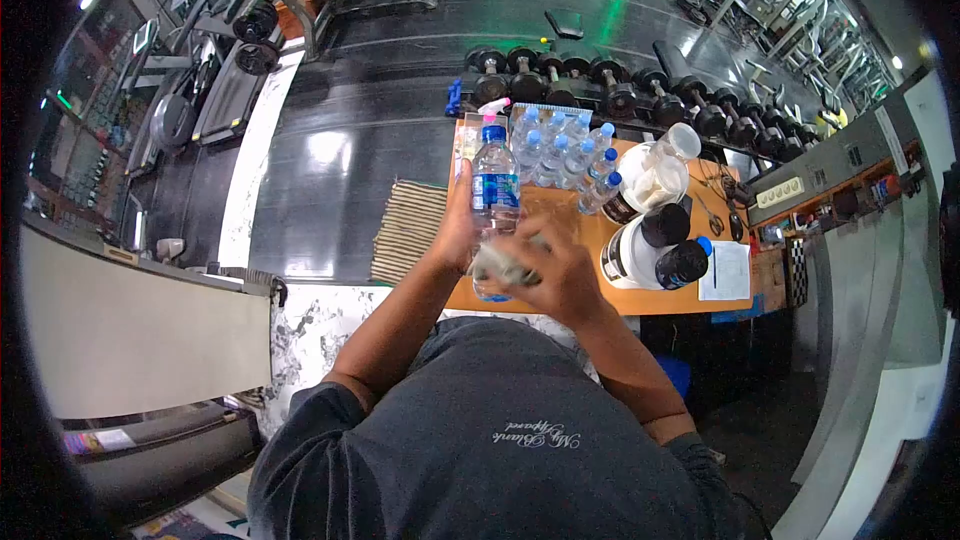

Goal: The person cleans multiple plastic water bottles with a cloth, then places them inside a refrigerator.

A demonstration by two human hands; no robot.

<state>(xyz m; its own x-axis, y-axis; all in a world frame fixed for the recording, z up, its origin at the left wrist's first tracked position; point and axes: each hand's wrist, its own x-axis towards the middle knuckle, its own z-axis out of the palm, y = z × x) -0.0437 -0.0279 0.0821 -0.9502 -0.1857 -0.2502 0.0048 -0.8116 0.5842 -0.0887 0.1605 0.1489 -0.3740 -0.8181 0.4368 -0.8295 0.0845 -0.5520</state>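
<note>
My left hand (459,225) is closed around the side of a large clear water bottle (495,188) with a blue cap and a blue label. The bottle stands roughly upright in front of my chest. In my right hand (562,268) is a greyish cloth (507,261), bunched up and pressed to the lower part of the bottle. Both the right fingers and the cloth are somewhat smeared by motion. Behind the bottle, the pink nozzle of a spray bottle (493,107) shows; its body is mostly hidden.
Several small water bottles (560,155) stand grouped on the wooden table (545,212). White tubs (625,252), a dark bottle (682,265), scissors (712,216) and a paper sheet (724,275) lie to the right. A dumbbell rack (610,90) runs behind; a striped mat (408,230) is left.
</note>
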